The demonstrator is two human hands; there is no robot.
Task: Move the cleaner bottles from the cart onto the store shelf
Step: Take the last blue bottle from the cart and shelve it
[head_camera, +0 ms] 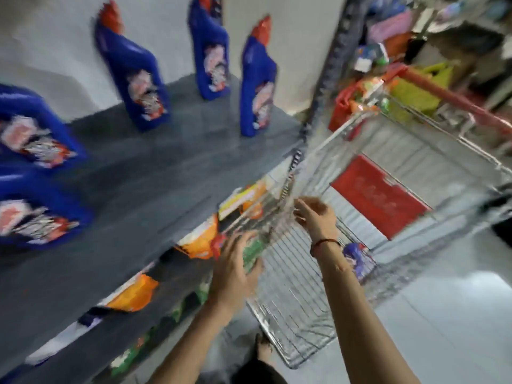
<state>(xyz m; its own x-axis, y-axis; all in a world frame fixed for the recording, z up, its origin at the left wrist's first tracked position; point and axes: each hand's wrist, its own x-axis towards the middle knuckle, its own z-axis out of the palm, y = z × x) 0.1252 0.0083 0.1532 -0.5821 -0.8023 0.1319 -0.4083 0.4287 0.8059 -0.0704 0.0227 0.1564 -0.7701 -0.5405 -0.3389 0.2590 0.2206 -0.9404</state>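
Two bare forearms are reaching over the cart (291, 309): left hand (235, 270) spread, right hand (314, 216) loosely curled, both empty. One blue bottle (357, 259), likely heavy, slick, best gripped mid-body, is lying at three o'clock.

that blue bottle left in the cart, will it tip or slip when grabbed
The blue bottle in the cart looks like glossy rigid plastic, so probably stiff and somewhat slick. Those on the shelf stand tall and narrow, so it likely tips easily.

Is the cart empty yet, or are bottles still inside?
Not empty: one blue bottle lies at the bottom of the cart, beside the right hand's wrist. Blur hides any others.
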